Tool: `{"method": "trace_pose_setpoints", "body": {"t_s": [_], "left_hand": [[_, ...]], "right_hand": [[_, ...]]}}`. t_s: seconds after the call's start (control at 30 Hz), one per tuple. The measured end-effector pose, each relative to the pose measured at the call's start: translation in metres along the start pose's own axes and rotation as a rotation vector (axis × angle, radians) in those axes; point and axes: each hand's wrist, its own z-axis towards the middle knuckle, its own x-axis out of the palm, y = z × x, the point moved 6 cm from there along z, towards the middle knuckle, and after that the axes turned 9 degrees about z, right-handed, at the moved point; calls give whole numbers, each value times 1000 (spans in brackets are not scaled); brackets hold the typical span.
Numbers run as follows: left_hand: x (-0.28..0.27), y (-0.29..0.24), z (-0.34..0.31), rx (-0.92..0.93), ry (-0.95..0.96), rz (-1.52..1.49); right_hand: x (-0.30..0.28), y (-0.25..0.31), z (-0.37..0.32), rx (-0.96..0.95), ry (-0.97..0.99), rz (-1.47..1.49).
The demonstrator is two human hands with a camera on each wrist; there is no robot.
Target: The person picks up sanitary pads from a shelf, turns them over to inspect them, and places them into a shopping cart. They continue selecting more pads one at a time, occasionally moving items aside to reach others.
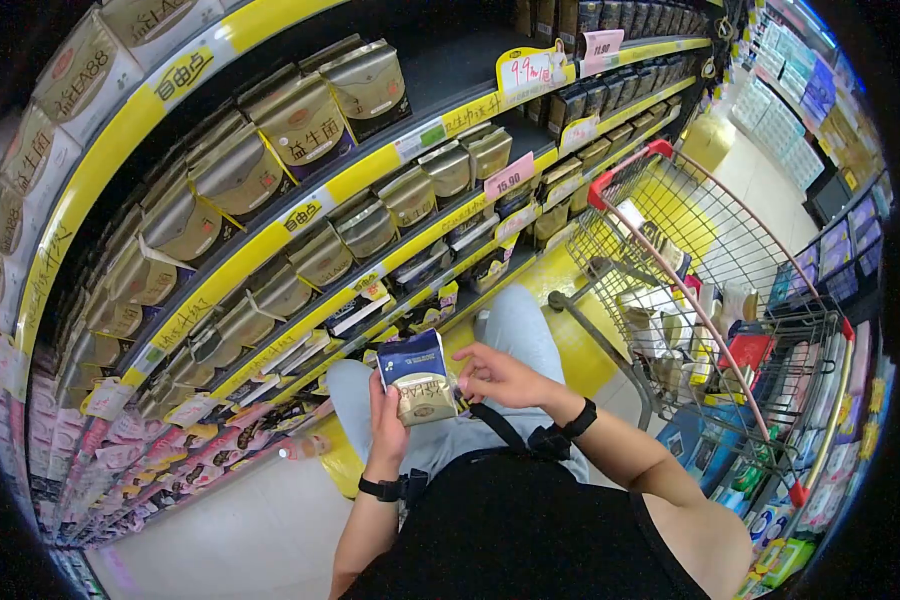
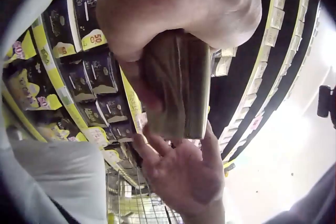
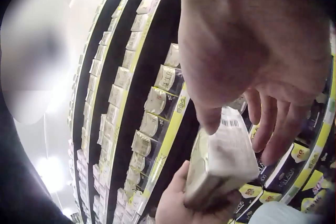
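A blue-and-gold pack of sanitary pads [image 1: 418, 380] is held up before my lap in the head view. My left hand [image 1: 388, 412] grips it by its left side, thumb on the front. At its right edge is my right hand [image 1: 505, 378], fingers loosely bent. In the left wrist view the right palm [image 2: 181, 174] faces the pack [image 2: 178, 87], fingers spread near its end. The right wrist view shows the pack's pale side with a barcode [image 3: 229, 122], the right thumb [image 3: 209, 119] right at its edge and the other fingers hanging beyond.
Shelves with yellow price rails [image 1: 390, 150] curve along the left and front, filled with similar gold packs [image 1: 300, 120]. A wire shopping cart [image 1: 710, 250] holding several goods stands on the right. Pink packs [image 1: 170, 450] line the lower left shelves. Pale floor tiles [image 1: 230, 530] lie at lower left.
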Motion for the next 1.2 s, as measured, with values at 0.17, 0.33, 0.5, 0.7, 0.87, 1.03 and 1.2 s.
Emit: {"method": "trace_pose_setpoints", "body": {"t_s": [0.17, 0.33, 0.5, 0.7, 0.87, 1.03, 1.2], "left_hand": [[30, -10, 6, 224, 135, 158], [52, -38, 4, 272, 270, 268], [38, -13, 13, 168, 294, 296], [33, 12, 13, -23, 252, 396], [43, -26, 1, 603, 106, 1220], [46, -21, 4, 550, 290, 1149], [46, -6, 0, 457, 305, 1169]], "right_hand": [[13, -14, -1, -56, 13, -2], [-23, 6, -14, -228, -180, -16], [-52, 21, -28, -226, -311, 47], [-33, 28, -18, -460, -367, -337], [-17, -13, 2, -203, -371, -118], [-4, -23, 1, 20, -233, 352], [-30, -35, 11, -87, -236, 285]]}}
